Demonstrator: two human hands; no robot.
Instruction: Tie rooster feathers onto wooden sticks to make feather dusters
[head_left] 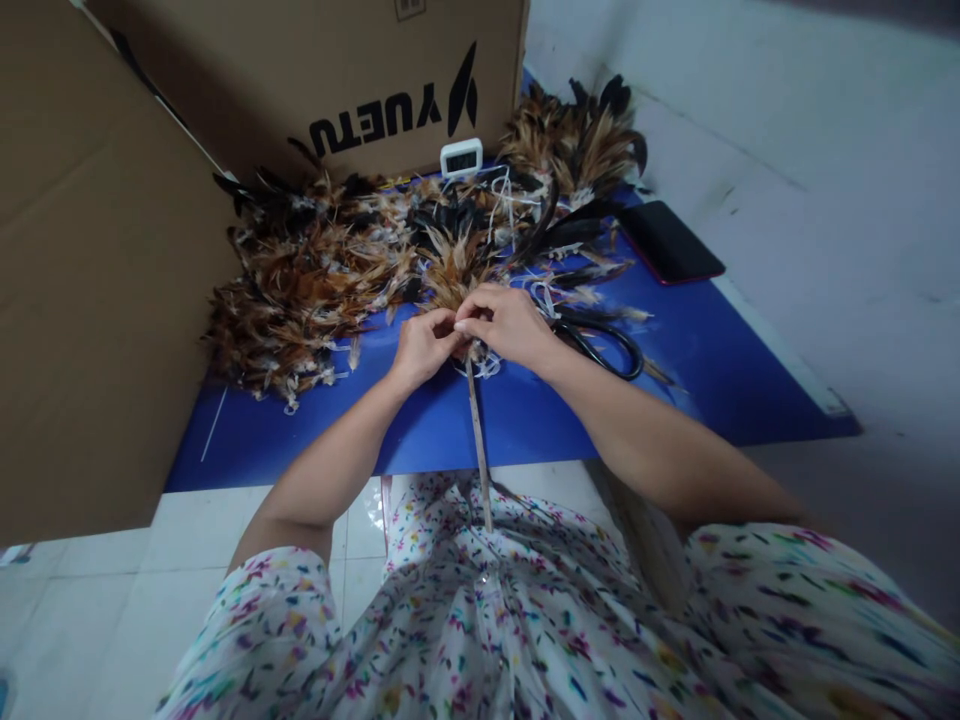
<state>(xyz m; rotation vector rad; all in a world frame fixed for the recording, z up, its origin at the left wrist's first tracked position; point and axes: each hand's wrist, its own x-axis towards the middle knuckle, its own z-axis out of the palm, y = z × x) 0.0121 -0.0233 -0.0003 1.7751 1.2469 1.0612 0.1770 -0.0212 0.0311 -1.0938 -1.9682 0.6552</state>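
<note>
In front of me on the blue tabletop lies a feather duster (pixel 452 262), brown with black tips. Its thin wooden stick (pixel 478 430) points back toward my lap, past the table edge. At the base of the feathers, my left hand (pixel 424 347) is closed in a pinch. My right hand (pixel 508 322) comes in from the other side, thumb and forefinger pinched, its fingertips meeting those of the left. Whatever is between the fingertips is too small to make out. White string (pixel 489 366) curls just below the right hand.
Loose brown feathers (pixel 300 270) heap up at the left, and another feather bunch (pixel 574 140) stands at the back right. Black-handled scissors (pixel 634 350) lie by my right forearm. A small white digital clock (pixel 461 158), a dark tablet (pixel 670 242) and cardboard boxes (pixel 247 70) surround the work area.
</note>
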